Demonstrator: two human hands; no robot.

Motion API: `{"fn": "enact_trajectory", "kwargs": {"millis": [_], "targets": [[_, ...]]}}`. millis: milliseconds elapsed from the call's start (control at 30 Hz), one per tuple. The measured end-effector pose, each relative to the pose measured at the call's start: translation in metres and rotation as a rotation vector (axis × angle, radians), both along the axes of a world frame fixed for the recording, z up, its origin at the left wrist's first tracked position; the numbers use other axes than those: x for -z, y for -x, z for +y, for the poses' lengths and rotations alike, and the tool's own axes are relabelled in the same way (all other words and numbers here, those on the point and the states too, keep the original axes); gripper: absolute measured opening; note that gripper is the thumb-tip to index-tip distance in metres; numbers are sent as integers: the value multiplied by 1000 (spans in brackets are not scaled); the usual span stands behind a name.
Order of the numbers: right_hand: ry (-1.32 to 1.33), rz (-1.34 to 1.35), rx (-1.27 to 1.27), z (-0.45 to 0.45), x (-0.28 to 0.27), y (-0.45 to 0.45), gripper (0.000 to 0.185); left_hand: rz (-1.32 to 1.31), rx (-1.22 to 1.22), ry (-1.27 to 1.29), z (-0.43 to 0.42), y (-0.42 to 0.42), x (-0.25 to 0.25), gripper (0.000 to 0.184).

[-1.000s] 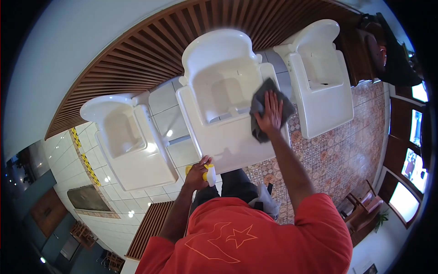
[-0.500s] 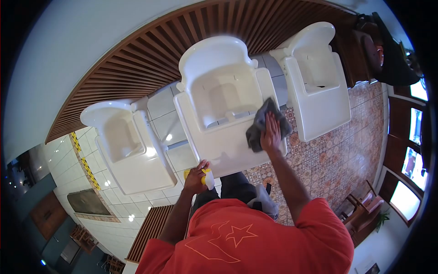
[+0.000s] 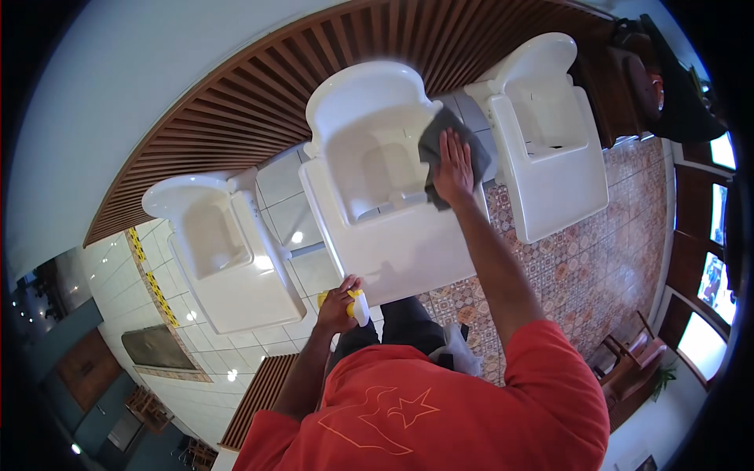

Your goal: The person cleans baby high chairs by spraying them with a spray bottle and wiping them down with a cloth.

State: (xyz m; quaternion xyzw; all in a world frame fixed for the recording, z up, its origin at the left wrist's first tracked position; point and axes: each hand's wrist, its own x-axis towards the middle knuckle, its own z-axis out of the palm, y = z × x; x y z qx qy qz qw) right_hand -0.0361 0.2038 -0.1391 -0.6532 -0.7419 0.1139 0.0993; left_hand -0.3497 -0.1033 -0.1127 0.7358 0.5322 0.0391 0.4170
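Note:
My right hand (image 3: 455,173) lies flat, fingers stretched out, on a grey cloth (image 3: 444,129). It presses the cloth on the right side of the middle white high chair (image 3: 365,90), where the seat side meets the tray (image 3: 408,259). My left hand (image 3: 339,308) is wrapped round a white and yellow spray bottle (image 3: 360,308), just off the near left corner of that tray. The hand hides part of the bottle.
Another white high chair (image 3: 236,294) stands to the left and one more high chair (image 3: 558,196) close by on the right. Behind them runs a slatted wood panel (image 3: 236,118). Yellow-black tape (image 3: 149,271) marks the floor at left. A wooden chair (image 3: 632,357) is at far right.
My right hand and the cloth have moved away from me, off the tray's right part up to the seat's right side. My left hand and the bottle have stayed nearly still.

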Motion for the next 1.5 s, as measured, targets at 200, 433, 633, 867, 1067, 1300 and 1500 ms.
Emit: {"fn": "enact_trajectory", "kwargs": {"millis": [200, 433, 633, 867, 1067, 1300, 1500], "targets": [[39, 117, 108, -143, -2, -35, 67, 43, 56, 15, 4, 3, -7, 62], [16, 31, 98, -49, -8, -4, 92, 9, 21, -17, 7, -3, -9, 56], [-23, -45, 12, 13, 9, 1, 80, 97, 95, -50, 6, 0, -9, 54], [75, 23, 147, -141, -12, -36, 71, 88, 74, -40, -2, 2, 1, 59], [-19, 36, 81, -65, -6, -15, 81, 41, 10, -36, -1, -4, -1, 34], [-53, -69, -15, 23, 12, -2, 82, 116, 60, -43, 0, -7, -6, 32], [-30, 133, -11, -89, 1, -45, 71, 140, 132, -68, -1, -1, -3, 62]]}}
